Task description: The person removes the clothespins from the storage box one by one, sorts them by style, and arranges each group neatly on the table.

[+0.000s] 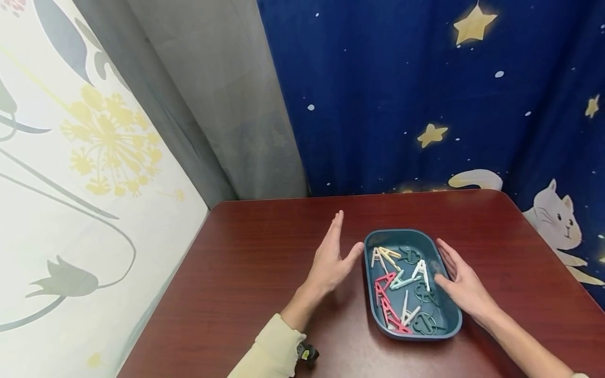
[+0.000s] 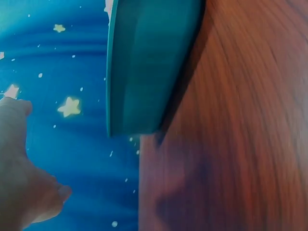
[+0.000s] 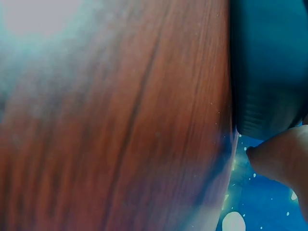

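A dark teal plastic bin (image 1: 454,315) with rounded corners stands on the table. Inside lie several A-shaped clothespins, among them a white clothespin (image 1: 421,270), pink clothespins (image 1: 385,302), a mint clothespin (image 1: 402,282) and a yellow clothespin (image 1: 388,255). Dark green pieces (image 1: 425,323) with rounded outlines blend into the floor of the bin. My left hand (image 1: 329,265) is beside the left wall, fingers straight and thumb spread, its thumb tip right at the rim. On the opposite side my right hand (image 1: 465,286) holds the wall, thumb over the rim and fingers along the outside.
The reddish-brown wooden table (image 1: 255,252) runs back to a blue star-patterned curtain (image 1: 378,94) and a grey curtain (image 1: 227,94). A white floral-patterned surface (image 1: 71,210) borders the left side. A small dark device (image 1: 308,353) sits at the left sleeve.
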`<state>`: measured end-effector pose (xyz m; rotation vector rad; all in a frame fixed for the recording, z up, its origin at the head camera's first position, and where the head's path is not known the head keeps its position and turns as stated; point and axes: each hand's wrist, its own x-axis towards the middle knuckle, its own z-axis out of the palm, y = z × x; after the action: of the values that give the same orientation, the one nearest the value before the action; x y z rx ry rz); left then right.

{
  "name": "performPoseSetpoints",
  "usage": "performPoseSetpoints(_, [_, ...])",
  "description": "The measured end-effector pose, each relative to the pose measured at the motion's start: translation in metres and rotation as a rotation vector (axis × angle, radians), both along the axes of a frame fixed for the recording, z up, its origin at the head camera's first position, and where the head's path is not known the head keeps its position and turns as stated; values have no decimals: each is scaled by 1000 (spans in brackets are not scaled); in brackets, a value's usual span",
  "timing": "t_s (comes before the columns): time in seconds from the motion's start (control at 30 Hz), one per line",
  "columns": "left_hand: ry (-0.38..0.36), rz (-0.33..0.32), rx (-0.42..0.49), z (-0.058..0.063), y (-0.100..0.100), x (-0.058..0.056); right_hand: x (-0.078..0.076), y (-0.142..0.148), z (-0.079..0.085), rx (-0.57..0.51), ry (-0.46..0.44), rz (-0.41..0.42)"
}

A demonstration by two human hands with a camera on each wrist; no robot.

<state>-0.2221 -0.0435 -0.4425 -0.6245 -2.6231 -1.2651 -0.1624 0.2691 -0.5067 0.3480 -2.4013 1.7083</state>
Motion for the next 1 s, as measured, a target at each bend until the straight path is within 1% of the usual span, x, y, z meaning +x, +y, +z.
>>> performPoseSetpoints(0.07, [-29, 0, 17, -3, 8, 0, 0, -1, 1, 5, 2, -2])
performPoseSetpoints(0.17, [-68, -3, 37, -7, 20, 1, 1, -2, 2, 23, -27, -16])
performPoseSetpoints(0.23, [-79, -11, 63, -10, 28, 2, 1, -3, 3, 27, -48, -28])
performPoseSetpoints(0.33, [-84, -21, 126, -16, 40, 4, 1, -4, 5, 24, -69, -43])
performPoseSetpoints(0.53, [-64, -52, 302, -28, 63, 6, 2, -5, 4, 12, -77, -54])
performPoseSetpoints(0.63, [-62, -62, 354, -33, 73, 6, 3, -6, 2, 14, -78, -62])
performPoseSetpoints(0.7, [-67, -52, 368, -34, 78, 6, 3, -7, 1, 9, -73, -64])
performPoseSetpoints(0.77, [-73, -27, 374, -34, 82, 6, 3, -7, 0, 5, -67, -73])
performPoseSetpoints(0.87, [-86, 7, 374, -31, 86, 6, 3, -6, -2, -10, -57, -77])
performPoseSetpoints(1.0, [-104, 29, 362, -25, 91, 6, 2, -5, -2, -26, -53, -73])
